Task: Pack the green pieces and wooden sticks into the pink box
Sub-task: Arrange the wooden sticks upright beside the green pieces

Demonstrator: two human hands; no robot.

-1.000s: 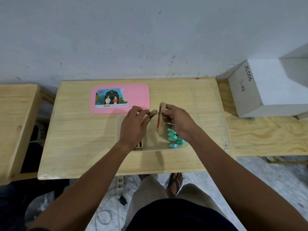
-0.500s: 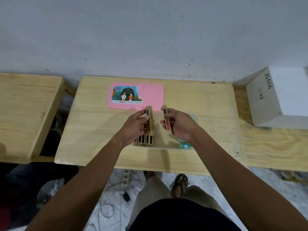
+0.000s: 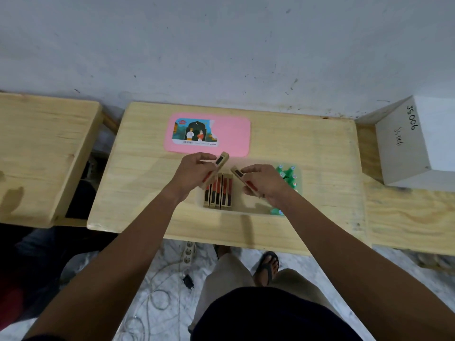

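A pink lid (image 3: 231,139) with a picture label lies flat at the back of the wooden table (image 3: 138,183). In front of it sits a clear tray (image 3: 246,209) holding several wooden sticks (image 3: 218,193) side by side at its left and several green pieces (image 3: 288,175) at its right. My left hand (image 3: 194,173) is shut on one wooden stick (image 3: 221,161), tilted above the row. My right hand (image 3: 261,183) is shut on another wooden stick (image 3: 237,174) over the tray's middle, partly hiding the green pieces.
A second wooden table (image 3: 41,153) stands to the left with a gap between. A white box (image 3: 413,148) marked JS006 rests on a wooden surface at the right. Below the table edge are cables, a power strip (image 3: 189,253) and my sandalled foot.
The view has shifted and come closer. Both hands have tilted their sticks outward and apart above the tray; the green pieces at the right show more than before.
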